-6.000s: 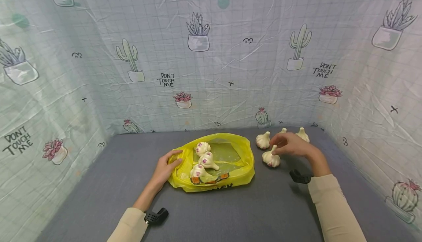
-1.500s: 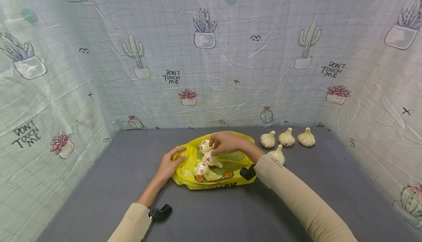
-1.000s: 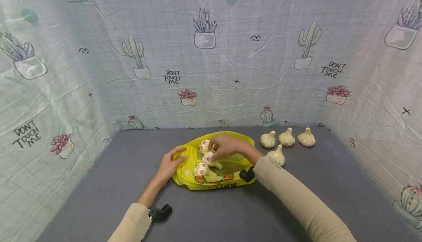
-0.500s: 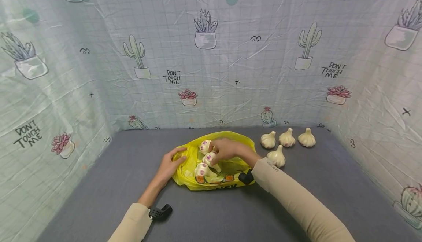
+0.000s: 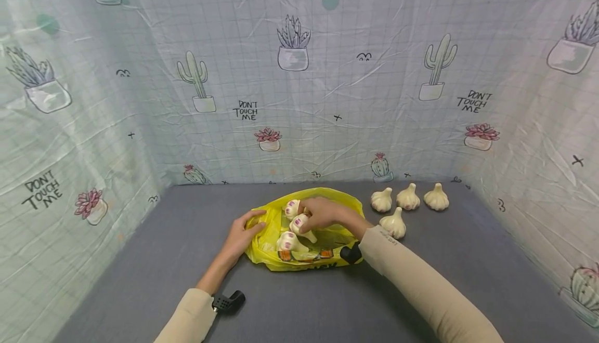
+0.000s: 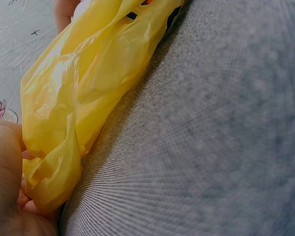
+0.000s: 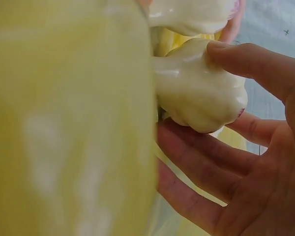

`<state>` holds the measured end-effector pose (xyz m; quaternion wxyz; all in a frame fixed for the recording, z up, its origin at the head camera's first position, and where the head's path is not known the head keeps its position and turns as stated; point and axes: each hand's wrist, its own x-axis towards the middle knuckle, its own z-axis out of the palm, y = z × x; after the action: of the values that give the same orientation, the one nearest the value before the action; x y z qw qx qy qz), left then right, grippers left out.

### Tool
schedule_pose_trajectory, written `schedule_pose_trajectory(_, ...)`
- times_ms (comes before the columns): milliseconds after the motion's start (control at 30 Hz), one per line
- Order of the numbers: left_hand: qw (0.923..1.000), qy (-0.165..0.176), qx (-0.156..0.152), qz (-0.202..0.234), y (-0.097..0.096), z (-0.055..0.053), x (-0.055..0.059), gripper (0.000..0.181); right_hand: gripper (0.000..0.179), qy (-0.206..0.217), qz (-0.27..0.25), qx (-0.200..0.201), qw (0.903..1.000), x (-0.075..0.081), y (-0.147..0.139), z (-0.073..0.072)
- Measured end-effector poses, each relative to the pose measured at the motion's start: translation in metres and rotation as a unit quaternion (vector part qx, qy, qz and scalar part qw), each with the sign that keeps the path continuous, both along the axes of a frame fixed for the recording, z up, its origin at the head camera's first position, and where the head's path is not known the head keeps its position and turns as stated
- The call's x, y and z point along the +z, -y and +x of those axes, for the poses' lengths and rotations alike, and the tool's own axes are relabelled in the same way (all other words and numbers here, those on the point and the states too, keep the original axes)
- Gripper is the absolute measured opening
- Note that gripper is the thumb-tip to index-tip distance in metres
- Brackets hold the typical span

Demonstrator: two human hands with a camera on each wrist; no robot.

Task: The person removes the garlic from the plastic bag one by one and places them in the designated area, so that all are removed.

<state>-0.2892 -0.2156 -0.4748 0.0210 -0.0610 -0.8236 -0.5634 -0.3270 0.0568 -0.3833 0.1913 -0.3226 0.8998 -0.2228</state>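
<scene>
A yellow plastic bag (image 5: 343,201) lies on its side on the dark table, its mouth spread wide. Three whitish garlic bulbs with purple marks sit inside: the rear bulb (image 5: 292,209), the middle bulb (image 5: 298,223) and the front bulb (image 5: 286,241). My left hand (image 5: 238,235) pinches the bag's left edge; in the left wrist view the crumpled plastic (image 6: 54,182) is between thumb and fingers. Reaching into the bag, my right hand (image 5: 323,212) holds the middle bulb. The right wrist view has the thumb on top of this garlic bulb (image 7: 201,88) and fingers beneath it.
To the right of the bag, several garlic bulbs stand on the table: one nearer bulb (image 5: 393,223) and a back row with a left bulb (image 5: 381,200), a centre bulb (image 5: 408,197) and a right bulb (image 5: 437,197). A printed curtain (image 5: 318,88) surrounds the table.
Six seconds ago my right hand was over the bulbs at the right; now it is in the bag. Over the last second it sinks lower onto the middle bulb. My left hand stays on the edge.
</scene>
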Motion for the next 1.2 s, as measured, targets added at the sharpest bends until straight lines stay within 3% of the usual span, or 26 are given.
schedule_pose_trajectory(167, 1.0000, 0.001, -0.001, -0.005, 0.001, 0.000, -0.001, 0.041, 0.040, -0.003, -0.019, -0.002, 0.9998, 0.003, -0.005, 0.000)
schedule_pose_trajectory(233, 1.0000, -0.002, 0.001, -0.006, 0.002, -0.004, -0.007, 0.039, 0.040, -0.003, -0.030, -0.005, 0.9995, 0.003, -0.007, 0.000)
schedule_pose_trajectory(767, 1.0000, 0.000, 0.001, -0.007, 0.002, -0.003, -0.009, 0.040, 0.047, -0.024, -0.094, -0.008, 0.9952, 0.017, -0.029, 0.007)
schedule_pose_trajectory(1200, 1.0000, -0.003, 0.000, -0.009, 0.002, -0.004, -0.006, 0.039, 0.049, -0.055, -0.116, -0.046, 0.9906, 0.024, -0.049, 0.018)
